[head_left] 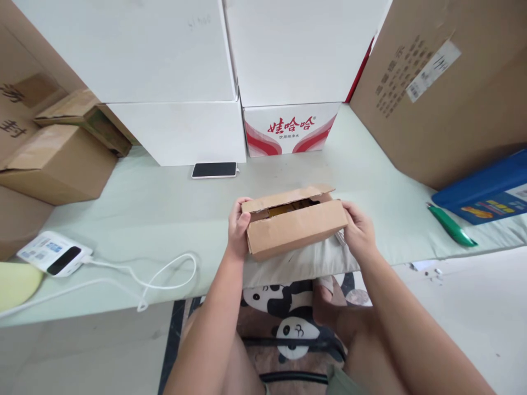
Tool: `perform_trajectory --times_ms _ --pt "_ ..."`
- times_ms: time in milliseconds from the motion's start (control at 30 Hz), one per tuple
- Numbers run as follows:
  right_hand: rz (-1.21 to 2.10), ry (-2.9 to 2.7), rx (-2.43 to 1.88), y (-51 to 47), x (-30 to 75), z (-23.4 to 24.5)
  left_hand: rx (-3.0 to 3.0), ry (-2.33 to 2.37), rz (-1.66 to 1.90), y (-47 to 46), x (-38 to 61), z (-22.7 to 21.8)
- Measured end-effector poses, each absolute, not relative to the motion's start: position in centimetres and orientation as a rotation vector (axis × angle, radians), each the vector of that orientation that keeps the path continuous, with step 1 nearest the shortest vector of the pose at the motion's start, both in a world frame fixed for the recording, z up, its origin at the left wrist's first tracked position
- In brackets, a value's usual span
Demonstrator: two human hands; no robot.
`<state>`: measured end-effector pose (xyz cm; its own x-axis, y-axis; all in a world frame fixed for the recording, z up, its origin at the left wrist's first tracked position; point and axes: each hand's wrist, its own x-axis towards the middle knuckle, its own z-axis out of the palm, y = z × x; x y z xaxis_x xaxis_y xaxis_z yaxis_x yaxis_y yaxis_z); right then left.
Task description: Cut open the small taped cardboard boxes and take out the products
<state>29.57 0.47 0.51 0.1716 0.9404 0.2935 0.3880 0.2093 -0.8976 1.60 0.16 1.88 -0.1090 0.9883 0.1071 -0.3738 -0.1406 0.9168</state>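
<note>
Between my two hands is a small brown cardboard box (298,227), tilted at the front of the table. Its top flap stands partly raised, and through the gap something yellowish shows in the dark inside; I cannot make out what it is. My left hand (239,226) grips the left end, thumb at the upper corner. At the other end my right hand (359,229) is closed on the right side, its fingers partly hidden behind the box. Under the box, near my right hand, a small pale item peeks out, too little seen to name.
Behind stand white cartons (177,131), one red-and-white printed carton (290,131) and a phone (214,170). At left are brown boxes (61,159) and a white device (55,255) with a looped cable (164,285). A green cutter (450,225), blue box (486,186) and large carton (432,93) lie right.
</note>
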Motion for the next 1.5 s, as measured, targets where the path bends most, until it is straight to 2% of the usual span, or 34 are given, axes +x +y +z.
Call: perform_trajectory --times_ms 367,733,1200,1367,1500 --pt "0.71 -1.367 -1.149 0.1 30.3 -1.1 0.953 0.874 1.509 0.3 1.7 1.8" --pt "0.761 -1.221 -1.17 0.7 29.0 -1.9 0.961 0.893 1.506 0.3 1.4 1.4" --pt "0.909 -1.38 -0.983 2.5 28.9 3.7 0.891 0.862 1.456 0.1 1.5 1.3" --pt "1.082 -1.378 -0.917 2.2 28.6 3.1 0.903 0.897 1.503 0.3 1.3 1.3" --pt "1.032 -1.344 -0.863 2.2 28.3 1.8 0.887 0.92 1.56 0.5 1.5 1.1"
